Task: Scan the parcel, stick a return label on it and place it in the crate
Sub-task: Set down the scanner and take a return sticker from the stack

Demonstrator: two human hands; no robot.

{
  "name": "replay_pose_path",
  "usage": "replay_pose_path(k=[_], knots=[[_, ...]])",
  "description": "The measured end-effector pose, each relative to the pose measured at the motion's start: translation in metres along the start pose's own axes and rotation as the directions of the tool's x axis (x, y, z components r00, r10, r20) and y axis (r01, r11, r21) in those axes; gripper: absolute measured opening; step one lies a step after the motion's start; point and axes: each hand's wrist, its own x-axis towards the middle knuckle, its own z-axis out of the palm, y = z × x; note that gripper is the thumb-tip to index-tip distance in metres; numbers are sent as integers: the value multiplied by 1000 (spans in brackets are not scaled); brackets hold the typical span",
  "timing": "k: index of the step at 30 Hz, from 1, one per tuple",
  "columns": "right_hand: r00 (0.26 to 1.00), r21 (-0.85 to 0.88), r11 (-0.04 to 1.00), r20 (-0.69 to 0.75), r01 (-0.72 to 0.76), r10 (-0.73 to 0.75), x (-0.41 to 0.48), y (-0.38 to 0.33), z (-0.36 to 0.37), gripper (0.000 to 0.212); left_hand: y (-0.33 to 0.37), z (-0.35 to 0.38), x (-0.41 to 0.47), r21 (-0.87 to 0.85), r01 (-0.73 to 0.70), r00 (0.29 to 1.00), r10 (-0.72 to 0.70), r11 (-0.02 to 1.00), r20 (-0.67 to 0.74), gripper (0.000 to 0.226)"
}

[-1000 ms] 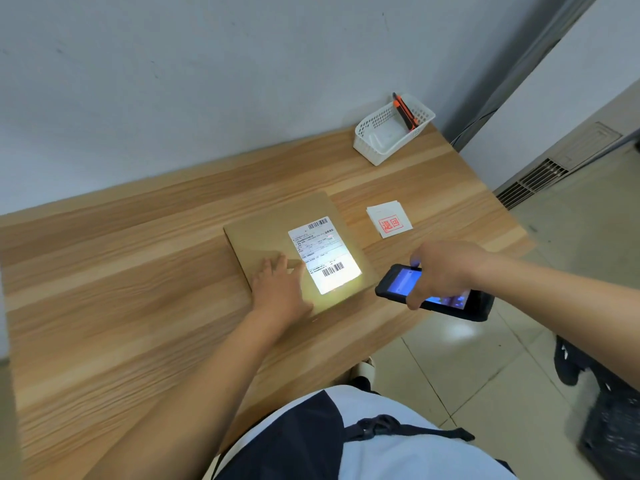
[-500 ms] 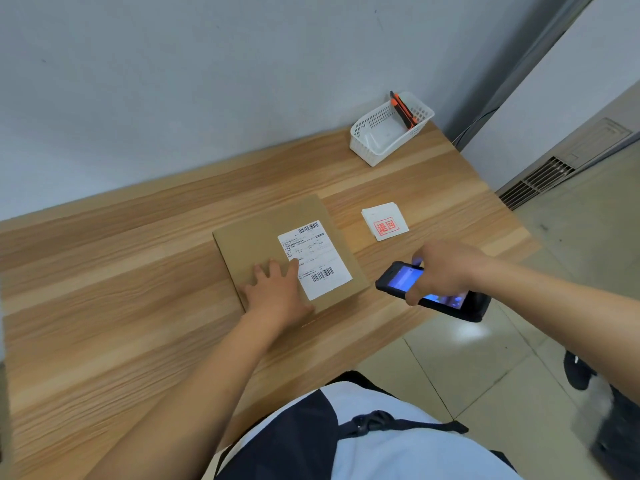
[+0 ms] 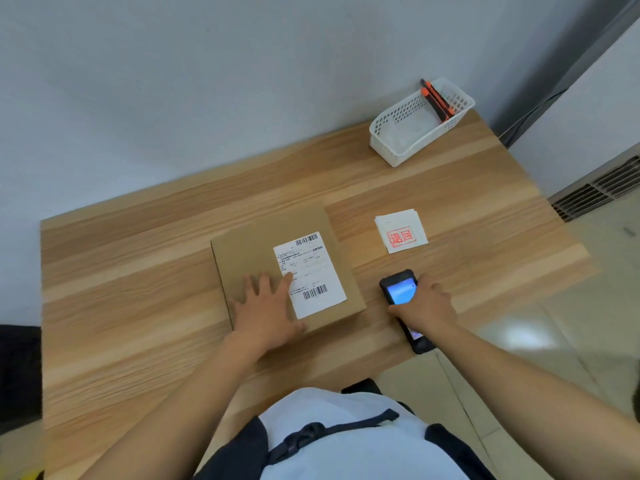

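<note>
Parcel (image 3: 277,271), flat, mid-table (image 3: 138,306), pinned by splayed left hand (image 3: 266,310); right hand (image 3: 427,306) grips scanner (image 3: 403,299) just right of it; label stack (image 3: 401,231) lies beyond that hand, nearer it than the left, path unobstructed; basket (image 3: 420,123) far corner; crate unseen.

The table (image 3: 138,306) is left bare across its whole left half of the frame. The centre is taken up by the parcel (image 3: 287,271), pressed flat by the left hand (image 3: 266,310). A narrow strip is left between parcel and scanner (image 3: 403,306), which is gripped by the right hand (image 3: 427,306). Open wood is seen between the labels (image 3: 401,230) and the basket (image 3: 420,123) at upper right.
</note>
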Motion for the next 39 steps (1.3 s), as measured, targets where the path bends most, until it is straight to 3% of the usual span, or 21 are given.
replay_pose_path(k=[9, 18, 24, 27, 30, 39], knots=[[996, 6, 1000, -84, -6, 7, 19, -12, 35, 96, 5, -5, 1, -19, 59, 998, -59, 998, -28, 106], [997, -34, 999, -82, 14, -17, 22, -8, 37, 96, 5, -5, -1, -63, 77, 994, -82, 995, -75, 105], [995, 217, 975, -95, 40, -19, 58, 3, 6, 88, 6, -3, 0, -96, 97, 993, -104, 991, -63, 107], [992, 264, 964, -128, 23, 12, 84, -6, -19, 81, 6, -4, 0, -117, 103, 993, -109, 988, -49, 107], [989, 248, 969, -149, 15, 23, 105, -16, -32, 73, 7, -4, -2, -146, 112, 992, -120, 983, -48, 107], [982, 122, 987, -148, -101, 119, 125, -42, -29, 86, 1, 3, -2, -245, 121, 990, -135, 962, -39, 106]])
